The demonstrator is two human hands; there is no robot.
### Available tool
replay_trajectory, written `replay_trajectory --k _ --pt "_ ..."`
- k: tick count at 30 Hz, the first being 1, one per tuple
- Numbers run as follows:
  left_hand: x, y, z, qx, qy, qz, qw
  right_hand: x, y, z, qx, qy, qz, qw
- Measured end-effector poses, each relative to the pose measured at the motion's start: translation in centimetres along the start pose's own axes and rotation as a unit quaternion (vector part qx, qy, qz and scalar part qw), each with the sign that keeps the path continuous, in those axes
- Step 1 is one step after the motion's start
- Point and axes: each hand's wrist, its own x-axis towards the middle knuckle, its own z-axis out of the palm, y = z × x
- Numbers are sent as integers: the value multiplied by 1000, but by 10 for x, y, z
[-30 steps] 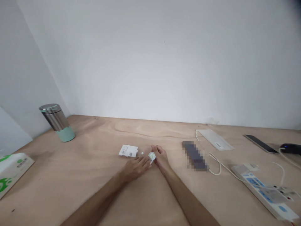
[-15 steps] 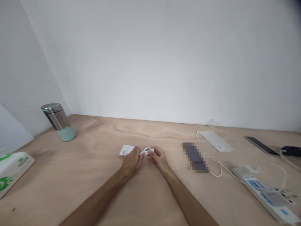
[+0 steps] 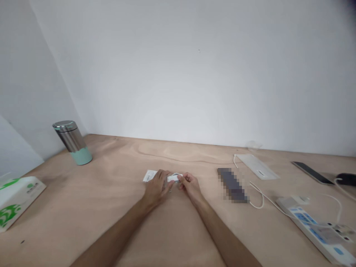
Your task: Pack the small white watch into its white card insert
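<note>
A small white object point(image 3: 172, 178) is held between both hands above the middle of the wooden table point(image 3: 116, 230). My left hand point(image 3: 157, 187) has its fingers closed on the object's left end. On its right end, my right hand point(image 3: 190, 186) pinches it between thumb and fingers. What the white object is cannot be made out. Just behind my left hand lies a small white packet point(image 3: 149, 175) with a printed label, partly covered by that hand.
A steel and mint tumbler point(image 3: 74, 142) stands back left, a green-white tissue pack point(image 3: 20, 200) front left. Rightward are a pixelated dark object point(image 3: 233, 185), a clear pouch point(image 3: 257, 167), a dark phone point(image 3: 311, 172), white cables and a power strip point(image 3: 314, 230).
The white object has turned in my fingers and now shows a broader white face. My left hand's fingers have shifted over it. The view has moved slightly.
</note>
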Motion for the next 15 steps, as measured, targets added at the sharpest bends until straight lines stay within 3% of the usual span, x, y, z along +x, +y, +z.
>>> replay_trajectory --k 7,15 --pt "-4 -7 12 117 14 143 983 -1 -4 -1 4 -2 -3 1000" --pt "-3 -10 10 103 31 127 986 0 -4 -2 -11 -5 -5 1000"
